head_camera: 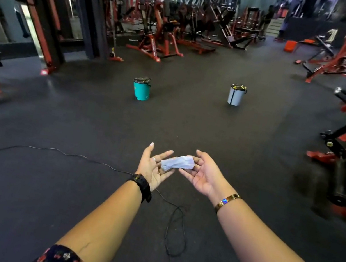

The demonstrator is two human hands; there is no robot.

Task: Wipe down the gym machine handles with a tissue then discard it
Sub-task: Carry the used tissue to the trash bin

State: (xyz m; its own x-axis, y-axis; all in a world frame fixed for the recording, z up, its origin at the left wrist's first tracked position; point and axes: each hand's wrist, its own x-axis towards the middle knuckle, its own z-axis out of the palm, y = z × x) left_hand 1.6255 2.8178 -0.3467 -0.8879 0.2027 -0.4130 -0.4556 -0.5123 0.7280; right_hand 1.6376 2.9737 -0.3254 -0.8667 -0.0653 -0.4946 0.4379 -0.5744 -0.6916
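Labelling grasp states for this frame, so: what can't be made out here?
Head view only:
- Grip on the tissue: it covers the fingertips of the left hand and right hand, so pinch or rest is unclear.
- Lids and contents of the teal bin and white bin: too small, too far.
- Ends of the floor cable: it runs off the left edge.
- Handles on the far machines: dim, blurred.

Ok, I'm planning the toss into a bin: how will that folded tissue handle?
The tissue looks soft and floppy: it lies creased across the fingers of the left hand and right hand. Probably very light, so a throw may flutter short; carrying it to the teal bin seems safer.
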